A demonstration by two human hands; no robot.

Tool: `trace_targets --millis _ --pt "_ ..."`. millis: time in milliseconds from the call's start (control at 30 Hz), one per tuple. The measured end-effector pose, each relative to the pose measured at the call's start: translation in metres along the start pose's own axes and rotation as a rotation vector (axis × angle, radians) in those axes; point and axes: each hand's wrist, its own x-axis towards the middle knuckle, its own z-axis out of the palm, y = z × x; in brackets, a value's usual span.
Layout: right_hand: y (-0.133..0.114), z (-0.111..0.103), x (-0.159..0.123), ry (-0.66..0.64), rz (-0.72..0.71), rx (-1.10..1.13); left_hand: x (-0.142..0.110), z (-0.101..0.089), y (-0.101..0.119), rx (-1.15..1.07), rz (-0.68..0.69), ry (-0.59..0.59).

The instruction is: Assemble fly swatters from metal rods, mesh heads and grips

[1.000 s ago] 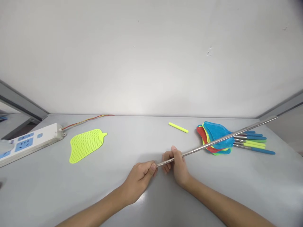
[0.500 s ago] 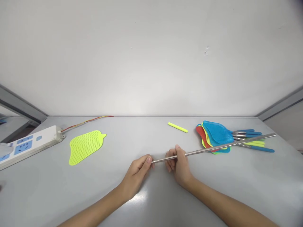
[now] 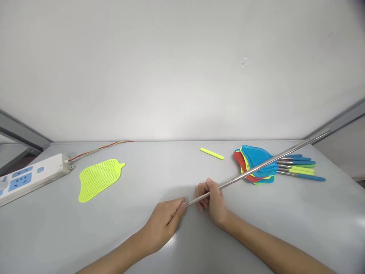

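A long silver telescopic rod (image 3: 262, 164) slants from the middle of the table up toward the right corner. My right hand (image 3: 212, 199) is closed round its lower part. My left hand (image 3: 167, 219) has its fingers pinched together at the rod's near end. The rod passes above a stack of blue, red and yellow-green fly swatters (image 3: 256, 163) with metal shafts and coloured grips (image 3: 299, 167). A lone yellow-green swatter head (image 3: 98, 178) lies flat at the left. A short yellow-green grip sleeve (image 3: 211, 153) lies near the back wall.
A white power strip (image 3: 31, 177) with blue sockets sits at the left edge, its red and yellow cable (image 3: 99, 147) running along the back. The grey table (image 3: 114, 228) meets a white wall behind, with grey frame bars at both sides.
The rod's far end dropped low over the swatter stack half a second ago and has now swung back up toward the right corner. Both hands stayed at its near end.
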Motion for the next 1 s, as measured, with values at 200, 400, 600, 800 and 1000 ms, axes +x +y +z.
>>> trace_targets --millis 200,400,600,800,1000 --pt "0.0016 0.0008 -0.002 -0.058 0.004 -0.024 0.0026 -0.0028 -0.0024 -0.053 -0.005 -0.001" --pt "-0.0014 0.0024 -0.002 -0.054 0.011 -0.059 0.0044 -0.0056 -0.0028 -0.115 -0.024 0.007" --pt "-0.0037 0.0039 0.0011 -0.037 0.021 -0.106 0.0067 -0.0069 -0.0031 -0.176 -0.063 0.052" --pt "-0.0029 0.0038 0.0033 -0.005 0.017 -0.12 0.0059 -0.0057 -0.0012 -0.242 -0.077 0.072" --pt "-0.0045 0.0043 0.0023 -0.018 0.035 -0.167 0.0062 -0.006 0.0012 -0.344 -0.105 0.14"
